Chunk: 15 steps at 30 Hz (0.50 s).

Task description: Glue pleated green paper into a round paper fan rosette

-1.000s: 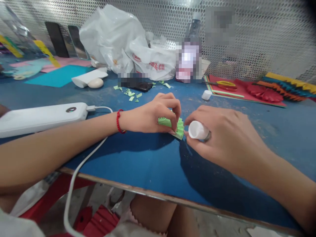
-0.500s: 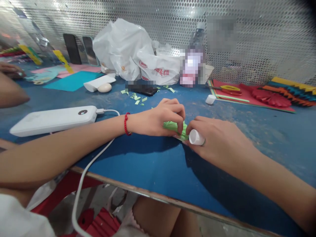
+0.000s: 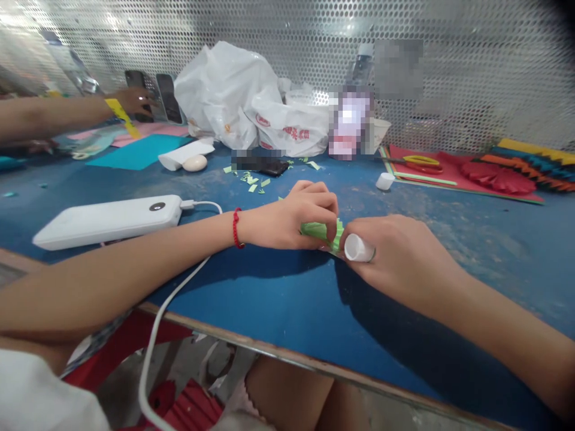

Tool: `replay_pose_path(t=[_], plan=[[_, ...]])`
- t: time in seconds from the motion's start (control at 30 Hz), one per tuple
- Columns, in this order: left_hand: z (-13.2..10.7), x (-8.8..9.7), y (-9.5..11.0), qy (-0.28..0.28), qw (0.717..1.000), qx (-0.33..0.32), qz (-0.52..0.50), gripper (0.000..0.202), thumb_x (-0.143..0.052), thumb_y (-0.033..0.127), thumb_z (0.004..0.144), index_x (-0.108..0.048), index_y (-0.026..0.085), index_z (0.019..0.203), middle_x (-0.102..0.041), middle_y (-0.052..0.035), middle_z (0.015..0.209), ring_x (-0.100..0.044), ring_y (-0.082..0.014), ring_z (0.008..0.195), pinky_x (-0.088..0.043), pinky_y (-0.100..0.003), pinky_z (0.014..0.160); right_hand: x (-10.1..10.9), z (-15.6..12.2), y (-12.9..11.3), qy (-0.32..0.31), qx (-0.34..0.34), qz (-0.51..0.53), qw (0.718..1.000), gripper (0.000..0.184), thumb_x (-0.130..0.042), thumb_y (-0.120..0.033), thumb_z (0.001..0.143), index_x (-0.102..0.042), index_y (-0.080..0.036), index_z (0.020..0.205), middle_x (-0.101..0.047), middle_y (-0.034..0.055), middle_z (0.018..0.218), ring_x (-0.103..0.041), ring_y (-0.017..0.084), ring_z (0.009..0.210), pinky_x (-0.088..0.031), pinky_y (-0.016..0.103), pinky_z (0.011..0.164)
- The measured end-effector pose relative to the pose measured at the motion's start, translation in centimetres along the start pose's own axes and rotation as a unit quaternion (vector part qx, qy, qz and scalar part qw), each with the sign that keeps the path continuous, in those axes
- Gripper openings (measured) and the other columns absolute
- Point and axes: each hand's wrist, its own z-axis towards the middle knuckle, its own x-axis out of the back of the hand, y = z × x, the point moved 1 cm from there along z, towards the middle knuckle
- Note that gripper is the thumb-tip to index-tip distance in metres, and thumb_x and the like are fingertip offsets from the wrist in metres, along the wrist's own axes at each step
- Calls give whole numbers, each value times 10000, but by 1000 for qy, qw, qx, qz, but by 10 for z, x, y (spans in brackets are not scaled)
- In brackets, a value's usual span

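Left grip (image 3: 299, 222): closed, pinching pleated green paper (image 3: 318, 232) on the tabletop (image 3: 269, 299).
Right grip (image 3: 399, 257): closed on a white plastic tube (image 3: 358, 248), just beside the paper.
Done: paper pleated.
Further right: red paper rosette (image 3: 496, 178), apparently complete.

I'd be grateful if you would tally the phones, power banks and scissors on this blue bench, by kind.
Dark glossy smartphones: 3
White rectangular power bank: 1
Red-and-yellow scissors: 1
Total: 5
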Motion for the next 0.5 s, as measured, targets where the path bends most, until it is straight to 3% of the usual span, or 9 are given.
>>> replay_pose_path(t=[0.3, 0.43, 0.5], plan=[[-2, -3, -1, 30, 998, -38, 50, 115, -630, 346, 915, -670, 243, 948, -666, -57, 1063, -531, -226, 1048, -280, -421, 1046, 2, 2, -1, -10, -12, 1, 1000, 199, -567, -235, 844, -554, -193, 649, -620, 14, 630, -476, 136, 563, -183, 284, 547], [-3, 3, 2, 76, 995, -40, 48, 197, -653, 312, 829, -650, 252, 1017, -657, -74, 1114, -541, -248, 1071, -312, -422, 1044, 7, 4, 12, 81, -27, 16, 996, 270, -624, -463, 865, -663, -210, 779, -667, 28, 679, -529, 165, 594, -245, 269, 564], [-4, 6, 2, 82, 995, -41, 45, 185, -643, 277, 794, -663, 246, 975, -658, -73, 1093, -546, -253, 1050, -319, -426, 1032, 10, 3, 19, 146, -38, 35, 988, 279, -645, -488, 856, -699, -215, 887, -694, 33, 723, -565, 179, 629, -292, 271, 595]])
